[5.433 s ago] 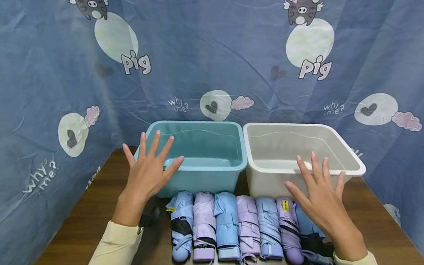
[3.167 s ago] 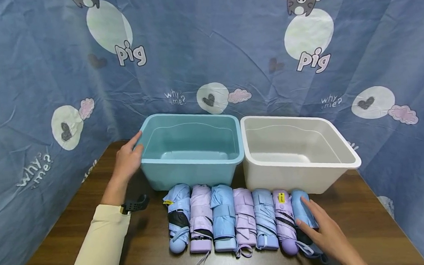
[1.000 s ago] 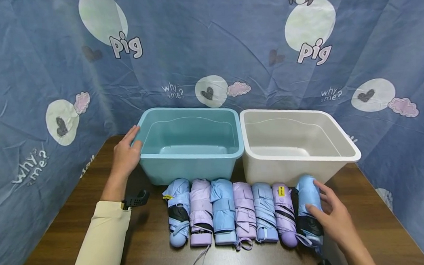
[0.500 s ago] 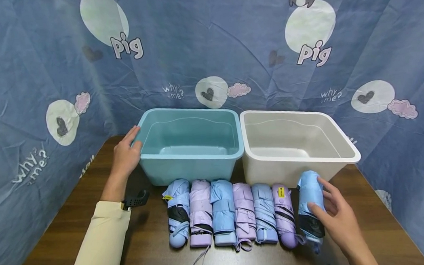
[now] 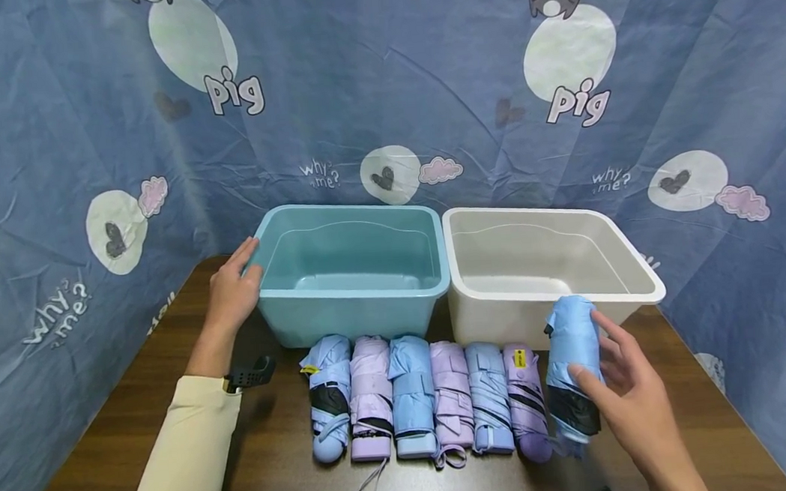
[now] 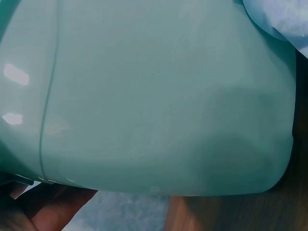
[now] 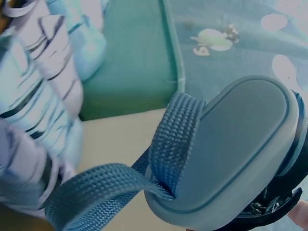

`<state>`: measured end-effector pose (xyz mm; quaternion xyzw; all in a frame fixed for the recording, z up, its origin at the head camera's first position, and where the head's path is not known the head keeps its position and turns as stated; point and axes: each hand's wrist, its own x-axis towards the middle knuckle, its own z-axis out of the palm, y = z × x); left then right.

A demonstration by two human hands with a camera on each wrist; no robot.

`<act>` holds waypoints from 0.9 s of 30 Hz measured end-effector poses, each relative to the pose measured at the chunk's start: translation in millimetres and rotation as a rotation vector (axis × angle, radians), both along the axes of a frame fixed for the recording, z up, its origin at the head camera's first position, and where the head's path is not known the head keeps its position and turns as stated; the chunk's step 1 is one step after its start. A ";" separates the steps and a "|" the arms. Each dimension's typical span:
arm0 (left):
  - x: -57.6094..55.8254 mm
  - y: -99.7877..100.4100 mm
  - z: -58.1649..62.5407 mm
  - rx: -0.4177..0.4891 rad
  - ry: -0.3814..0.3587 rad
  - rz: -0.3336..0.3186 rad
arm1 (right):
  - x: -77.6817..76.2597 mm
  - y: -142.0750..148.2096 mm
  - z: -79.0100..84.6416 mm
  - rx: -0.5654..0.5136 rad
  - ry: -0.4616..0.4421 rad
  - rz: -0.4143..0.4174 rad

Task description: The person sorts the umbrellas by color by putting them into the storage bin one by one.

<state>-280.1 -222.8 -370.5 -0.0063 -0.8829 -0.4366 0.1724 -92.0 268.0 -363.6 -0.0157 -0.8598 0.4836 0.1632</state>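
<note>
My right hand (image 5: 634, 388) grips a folded light blue umbrella (image 5: 573, 351), thumb on the near side and fingers along its right. The umbrella is raised and its top overlaps the white bin's (image 5: 546, 319) front rim in the head view. Its flat grey-blue handle end (image 7: 240, 144) and woven wrist strap (image 7: 96, 190) fill much of the right wrist view. At the left end of the teal bin (image 5: 350, 319), my left hand (image 5: 232, 285) rests against the rim with straight fingers. The left wrist view shows mostly the bin's outer wall (image 6: 144, 96).
Several folded umbrellas lie in a row before the bins, blue ones such as the nearby blue umbrella (image 5: 490, 397) alternating with lilac ones such as the lilac umbrella (image 5: 527, 402). Both bins stand side by side on a brown wooden table (image 5: 173, 409). A printed blue curtain (image 5: 478, 82) hangs behind.
Both spread hands came down: the left to the teal bin's rim, the right to the row's rightmost umbrella. The right hand has since lifted that umbrella away from the row, towards the white bin.
</note>
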 end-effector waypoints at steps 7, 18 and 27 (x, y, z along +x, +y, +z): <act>0.0 -2.1 -2.1 -0.011 -0.009 0.006 | -9.6 -11.2 14.4 -0.056 0.031 0.027; -0.7 -4.1 -2.6 -0.032 -0.017 0.000 | -35.2 -31.3 35.8 -0.220 0.075 0.129; -1.2 -8.1 -0.2 -0.040 -0.034 -0.042 | -61.4 -51.2 48.3 -0.367 0.094 0.232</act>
